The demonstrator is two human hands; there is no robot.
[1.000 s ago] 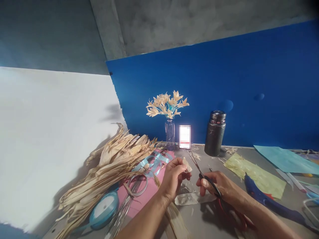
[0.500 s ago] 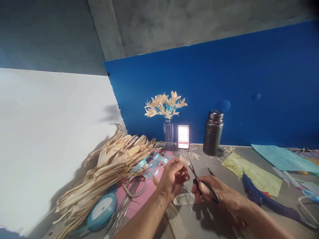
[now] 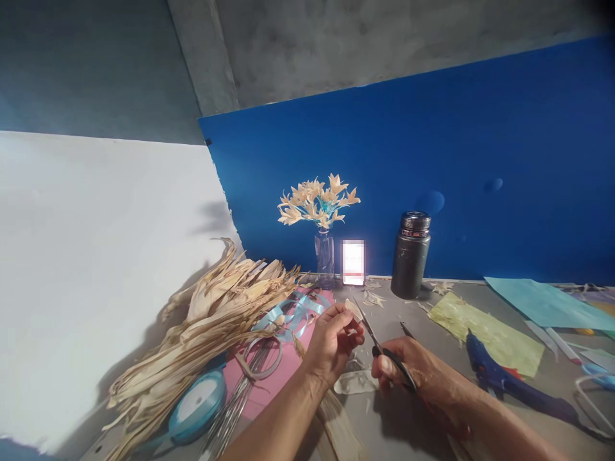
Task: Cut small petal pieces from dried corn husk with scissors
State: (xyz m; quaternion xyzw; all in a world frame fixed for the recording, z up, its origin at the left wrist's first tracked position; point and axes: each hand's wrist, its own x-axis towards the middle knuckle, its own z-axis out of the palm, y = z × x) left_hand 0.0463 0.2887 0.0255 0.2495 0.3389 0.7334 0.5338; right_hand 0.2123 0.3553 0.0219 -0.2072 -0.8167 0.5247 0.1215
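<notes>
Between the thumb and fingers of my left hand (image 3: 331, 342) is a small pale piece of corn husk (image 3: 354, 309), its free end pointing up and away. My right hand (image 3: 408, 365) is closed round the black handles of a pair of scissors (image 3: 377, 342). The scissor blades slant up to the left and lie right against the husk piece; whether they cut into it I cannot make out. Under my hands rests a pale, clear flat object (image 3: 355, 383) on the grey tabletop, with a long husk strip (image 3: 339, 426) nearer me.
Left lie a heap of dried corn husks (image 3: 206, 320), a blue ribbon roll (image 3: 196, 406), wires (image 3: 230, 403) and pink paper (image 3: 286, 371). Behind stand a vase of husk flowers (image 3: 325, 256), a lit screen (image 3: 353, 262) and a dark flask (image 3: 411, 256). A glue gun (image 3: 509, 384) lies right.
The scissor blades have swung closer together at the husk piece, and my right hand's fingers have drawn in on the handles. My left hand has barely moved.
</notes>
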